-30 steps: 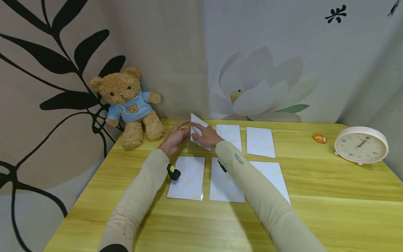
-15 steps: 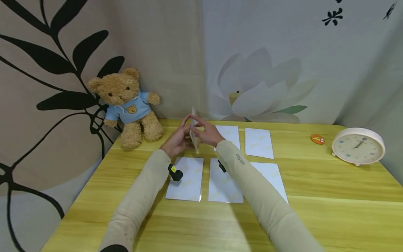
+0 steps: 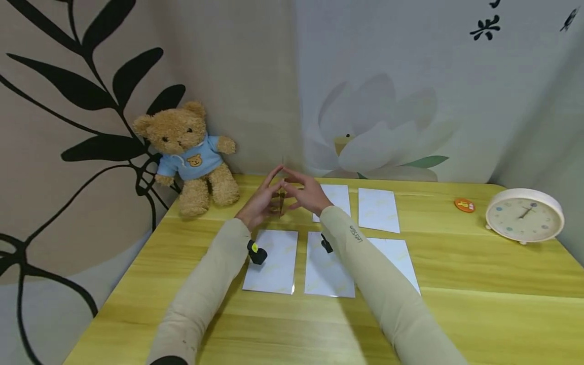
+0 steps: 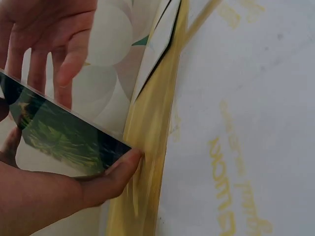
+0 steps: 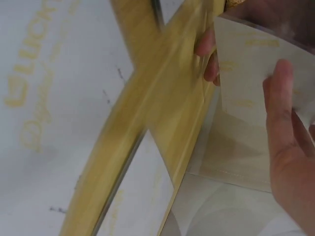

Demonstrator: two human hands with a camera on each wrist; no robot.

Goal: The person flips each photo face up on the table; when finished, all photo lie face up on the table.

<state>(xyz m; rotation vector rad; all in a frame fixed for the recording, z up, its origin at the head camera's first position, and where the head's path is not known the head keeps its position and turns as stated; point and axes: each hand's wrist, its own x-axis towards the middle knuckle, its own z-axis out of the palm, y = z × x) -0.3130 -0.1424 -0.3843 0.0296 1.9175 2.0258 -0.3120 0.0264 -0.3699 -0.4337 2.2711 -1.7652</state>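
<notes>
A photo print (image 4: 66, 130) stands upright between my hands, nearly edge-on in the head view. Its dark green picture side shows in the left wrist view, and its white back (image 5: 246, 59) in the right wrist view. My left hand (image 3: 261, 204) holds the print by its edges, with the thumb at a corner in the left wrist view. My right hand (image 3: 310, 195) is close to the white back, fingers mostly straight and spread (image 4: 51, 42); whether they touch it I cannot tell. Several white-backed prints (image 3: 378, 209) lie in two rows on the wooden table.
A teddy bear (image 3: 193, 157) in a blue shirt sits at the back left. At the right stand a round white clock (image 3: 524, 215) and a small orange disc (image 3: 464, 205). A patterned curtain (image 3: 255, 91) hangs behind the table (image 3: 456, 314).
The held print has turned from showing its white back at an angle to nearly edge-on. The right fingers have straightened and spread. The prints on the table have stayed put.
</notes>
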